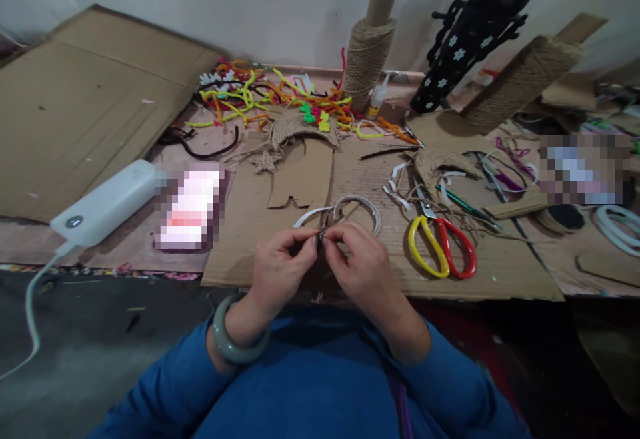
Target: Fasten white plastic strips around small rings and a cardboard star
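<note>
My left hand (283, 262) and my right hand (360, 262) meet at the front of the cardboard sheet (370, 179), fingertips pinched together. What they pinch is thin, dark and too small to make out. Just behind them curls a white strip (375, 211). Farther back, a twine-wrapped crescent (295, 127) with pipe-cleaner flowers (315, 116) rests at the top of a cut cardboard piece (303, 172), near a small twine star (265, 162). Scissors (440, 239) with yellow and red handles lie to the right of my hands, beside a second twine crescent (443, 161).
A white power bank (107, 202) and a phone (190, 206) are at left, before a big cardboard panel (100, 106). Pipe cleaners (250, 96), a twine roll (367, 52), a glue bottle (379, 99) and a black flowered holder (457, 46) stand behind. Another twine roll (525, 82) leans at right.
</note>
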The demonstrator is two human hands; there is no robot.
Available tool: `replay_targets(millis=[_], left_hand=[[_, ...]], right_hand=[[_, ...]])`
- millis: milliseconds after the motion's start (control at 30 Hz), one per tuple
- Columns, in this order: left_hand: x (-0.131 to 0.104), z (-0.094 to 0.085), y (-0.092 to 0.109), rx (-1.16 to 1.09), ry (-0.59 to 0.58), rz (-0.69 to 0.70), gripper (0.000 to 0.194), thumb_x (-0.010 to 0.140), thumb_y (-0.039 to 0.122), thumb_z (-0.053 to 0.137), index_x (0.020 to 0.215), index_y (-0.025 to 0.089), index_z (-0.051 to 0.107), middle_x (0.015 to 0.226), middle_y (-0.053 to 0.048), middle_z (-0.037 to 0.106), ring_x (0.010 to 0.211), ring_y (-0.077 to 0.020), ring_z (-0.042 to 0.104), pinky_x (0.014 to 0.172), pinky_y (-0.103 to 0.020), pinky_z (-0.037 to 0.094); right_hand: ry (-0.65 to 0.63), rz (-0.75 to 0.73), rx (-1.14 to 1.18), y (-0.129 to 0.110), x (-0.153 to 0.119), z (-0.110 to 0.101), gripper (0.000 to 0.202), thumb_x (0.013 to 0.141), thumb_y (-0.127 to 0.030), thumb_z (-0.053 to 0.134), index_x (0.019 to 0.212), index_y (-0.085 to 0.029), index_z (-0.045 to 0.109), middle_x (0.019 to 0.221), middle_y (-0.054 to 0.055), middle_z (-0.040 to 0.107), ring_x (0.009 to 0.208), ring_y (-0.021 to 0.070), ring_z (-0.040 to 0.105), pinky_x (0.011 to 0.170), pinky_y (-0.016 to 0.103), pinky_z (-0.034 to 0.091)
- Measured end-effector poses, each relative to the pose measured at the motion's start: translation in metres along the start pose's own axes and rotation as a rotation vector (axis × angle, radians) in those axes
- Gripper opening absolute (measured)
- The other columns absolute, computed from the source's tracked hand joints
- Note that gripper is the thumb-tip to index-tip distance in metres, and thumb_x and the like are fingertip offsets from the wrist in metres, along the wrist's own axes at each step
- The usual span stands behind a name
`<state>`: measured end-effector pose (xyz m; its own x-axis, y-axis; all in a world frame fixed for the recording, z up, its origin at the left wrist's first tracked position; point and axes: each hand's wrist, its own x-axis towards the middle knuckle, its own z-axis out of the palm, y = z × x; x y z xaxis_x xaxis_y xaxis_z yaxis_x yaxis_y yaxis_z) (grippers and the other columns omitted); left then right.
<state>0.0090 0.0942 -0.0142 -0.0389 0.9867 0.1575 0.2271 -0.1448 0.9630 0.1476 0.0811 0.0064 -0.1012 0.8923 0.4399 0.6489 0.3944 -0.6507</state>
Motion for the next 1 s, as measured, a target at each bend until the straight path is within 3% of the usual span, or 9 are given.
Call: replay_targets(millis=[433,633,1000], left_hand=[[0.001,0.0,-0.014,-0.224,-0.016,-0.234,0.018,0.074,0.033,0.07,0.083,0.019,0.077,0.073,-0.003,0.075,0.064,-0.0127,0.065,0.063,-0.023,0.053],[0.002,0.0,-0.019,-0.311,-0.016,-0.251,0.021,0.073,0.035,0.071,0.084,0.018,0.076,0.074,-0.004,0.075,0.064,-0.0136,0.065,0.066,-0.026,0.054],[0.001,-0.001,-0.013,-0.254,-0.037,-0.225,0.018,0.074,0.033,0.071,0.084,0.019,0.077,0.077,-0.004,0.076,0.069,-0.0132,0.067,0.068,-0.022,0.054]], right_hand=[[0.0,0.052,0.119,0.003,0.001,-0.003,0.009,0.085,-0.015,0.05,0.08,-0.02,0.057,0.075,0.002,0.063,0.071,0.0154,0.062,0.065,0.027,0.049],[-0.019,0.092,0.172,0.003,0.001,-0.003,0.009,0.087,-0.017,0.051,0.083,-0.02,0.058,0.079,0.002,0.065,0.073,0.0143,0.062,0.066,0.025,0.049],[-0.039,0.07,0.125,0.004,0.001,-0.002,0.01,0.089,-0.018,0.051,0.084,-0.019,0.06,0.078,0.003,0.064,0.073,0.0145,0.061,0.063,0.026,0.047]])
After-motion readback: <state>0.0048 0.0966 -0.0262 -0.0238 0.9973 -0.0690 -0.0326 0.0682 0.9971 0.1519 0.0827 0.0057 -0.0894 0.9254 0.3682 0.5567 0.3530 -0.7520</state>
